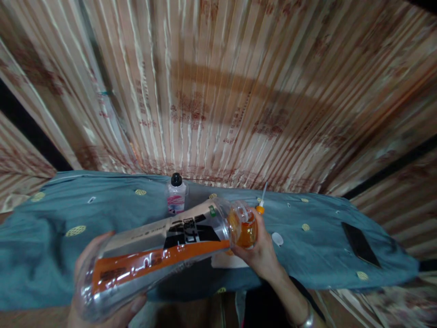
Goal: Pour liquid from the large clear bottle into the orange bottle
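Note:
My left hand (128, 312) is wrapped round the lower part of a large clear plastic bottle (198, 223) with an orange, black and white label. The bottle lies tilted nearly sideways, its neck end pointing right. My right hand (261, 250) grips a small clear container (248, 231) with orange liquid in it. The two meet at the bottle's neck; I cannot tell exactly how the openings line up. Behind my right hand sits an orange cap (260, 209) with a thin pale tube upright on it. A white round disc (277, 239) lies just right of this hand.
A blue-grey cloth (317, 246) with yellow patterns covers the surface. Toward the back stands a bottle with a black cap (176, 196). A dark phone-like slab (360, 244) lies at the right. Under my hands is something white and flat (221, 261). Patterned curtains (218, 100) hang behind.

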A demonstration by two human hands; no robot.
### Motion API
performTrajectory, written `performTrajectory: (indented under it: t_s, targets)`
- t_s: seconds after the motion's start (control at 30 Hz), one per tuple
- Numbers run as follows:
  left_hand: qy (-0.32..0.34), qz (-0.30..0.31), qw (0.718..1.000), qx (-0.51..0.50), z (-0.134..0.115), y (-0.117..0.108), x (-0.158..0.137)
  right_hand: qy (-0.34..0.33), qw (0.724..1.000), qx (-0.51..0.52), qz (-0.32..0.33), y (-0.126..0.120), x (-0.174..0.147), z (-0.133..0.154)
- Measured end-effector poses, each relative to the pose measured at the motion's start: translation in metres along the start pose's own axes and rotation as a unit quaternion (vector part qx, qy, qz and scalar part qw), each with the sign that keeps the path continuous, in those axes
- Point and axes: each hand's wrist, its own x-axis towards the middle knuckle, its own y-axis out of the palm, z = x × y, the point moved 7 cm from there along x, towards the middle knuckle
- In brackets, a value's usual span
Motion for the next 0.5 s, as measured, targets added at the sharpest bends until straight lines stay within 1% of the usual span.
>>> performTrajectory:
  t_s: [0.13,0.37,0.5]
  targets:
    - [0.056,-0.001,0.998,0.021,-0.005,-0.003,0.001,0.004,1.0,-0.005,0.008,0.0,-0.001,0.0]
    - [0.104,-0.006,0.994,0.039,-0.009,-0.007,0.002,0.003,1.0,-0.011,0.0,0.0,-0.003,0.001]
    - [0.107,0.002,0.993,0.039,-0.013,-0.008,0.001,0.0,1.0,-0.012,0.009,0.001,-0.003,0.003]
